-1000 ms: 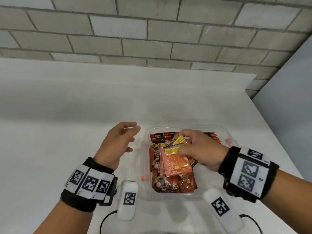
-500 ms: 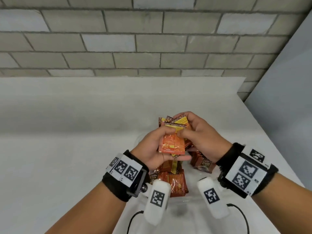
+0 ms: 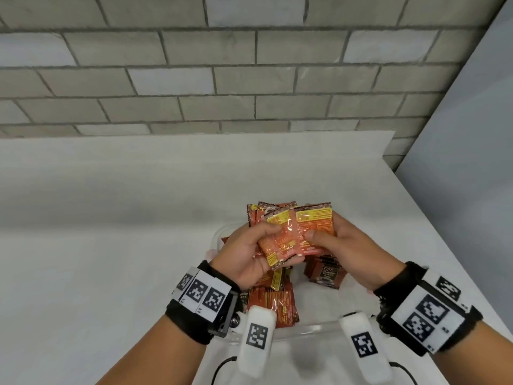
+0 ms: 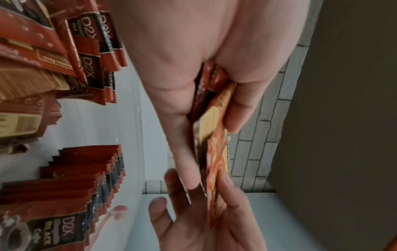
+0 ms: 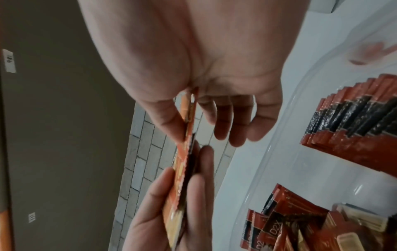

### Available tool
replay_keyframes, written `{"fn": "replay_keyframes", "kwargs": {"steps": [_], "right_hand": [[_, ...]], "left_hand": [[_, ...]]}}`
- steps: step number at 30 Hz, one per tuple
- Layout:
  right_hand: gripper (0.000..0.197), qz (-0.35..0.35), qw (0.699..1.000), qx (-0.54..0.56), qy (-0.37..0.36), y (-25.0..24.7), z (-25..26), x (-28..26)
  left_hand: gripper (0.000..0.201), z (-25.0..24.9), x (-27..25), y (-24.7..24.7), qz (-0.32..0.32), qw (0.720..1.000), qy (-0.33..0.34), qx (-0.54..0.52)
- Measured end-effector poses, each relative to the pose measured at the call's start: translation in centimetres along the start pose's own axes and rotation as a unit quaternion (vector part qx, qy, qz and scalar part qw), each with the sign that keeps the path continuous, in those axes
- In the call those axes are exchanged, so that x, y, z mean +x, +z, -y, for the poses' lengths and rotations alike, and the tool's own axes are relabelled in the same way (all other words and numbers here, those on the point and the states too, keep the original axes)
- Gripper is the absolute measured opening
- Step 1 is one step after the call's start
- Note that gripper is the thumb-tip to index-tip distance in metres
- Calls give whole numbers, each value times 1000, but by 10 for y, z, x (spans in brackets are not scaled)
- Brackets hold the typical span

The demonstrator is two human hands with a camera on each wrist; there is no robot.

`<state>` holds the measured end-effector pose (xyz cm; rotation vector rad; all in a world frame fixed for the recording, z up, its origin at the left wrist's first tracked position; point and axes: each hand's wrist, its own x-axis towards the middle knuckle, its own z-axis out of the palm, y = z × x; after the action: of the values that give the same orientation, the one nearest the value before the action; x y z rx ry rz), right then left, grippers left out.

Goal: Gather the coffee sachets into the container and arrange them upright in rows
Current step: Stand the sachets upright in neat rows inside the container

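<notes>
Both hands held one small bundle of coffee sachets above the container. The left hand gripped the bundle from its left side, with the thumb on the orange printed face that was turned to the person and the fingers curled behind it. The right hand pinched the right side of the same bundle, its thumb pressed on the front face and the other fingers behind. In the left wrist view the sachets were seen from the edge, squeezed between the thumb and the fingers of the left hand, and the right hand met them from the far side. The right wrist view showed the same edge of the bundle between the right hand and the left hand.

Under the hands, the clear plastic container stood on the white table. Inside it more sachets lay loosely in a pile at the left side, some flat and some tilted. At the right side a row of sachets stood upright, close together, with dark "D2X" labels. Behind the table there was a grey brick wall.
</notes>
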<state>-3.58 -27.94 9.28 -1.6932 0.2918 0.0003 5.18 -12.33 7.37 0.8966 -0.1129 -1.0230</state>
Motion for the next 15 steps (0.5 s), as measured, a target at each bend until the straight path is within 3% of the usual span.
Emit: {"fn": "replay_keyframes", "kwargs": {"steps": [5,7,11,15], "right_hand": [[22,-48,998,6,36,-8,-6,-2],[20,-45,998,30,43,-9,-6,-2],[20,-67,993,83,57,-15,-6,-2],[25,-50,991,104,74,-12,-9,-3]], "left_hand": [[30,6,0,4,-24,992,23,119],[34,8,1,5,-25,993,18,113],[20,6,0,4,-25,1000,6,17],[24,8,0,4,-28,993,33,110]]}}
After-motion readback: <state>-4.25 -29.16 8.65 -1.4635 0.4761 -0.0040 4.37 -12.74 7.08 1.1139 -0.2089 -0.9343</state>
